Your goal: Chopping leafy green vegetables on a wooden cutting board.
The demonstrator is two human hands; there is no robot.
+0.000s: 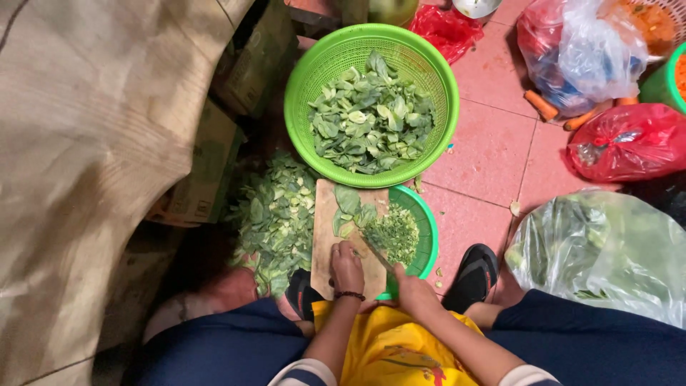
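Left hand (346, 268) presses flat on board (325, 221), fingers together. Right hand (411, 286) clamps knife (376, 254); blade at 2 o'clock from left fingertips, near greens (357, 214). Risk: close spacing, blade slip nicks fingers. Board overhangs small basket (421, 229); may tip.

Both forearms are coming up from the bottom center of the frame, angling in toward each other. The left hand (346, 268) is lying palm down with fingers curled, a dark bead bracelet on the wrist. The right hand (409, 284) is closing into a fist, just lower right of the left one.
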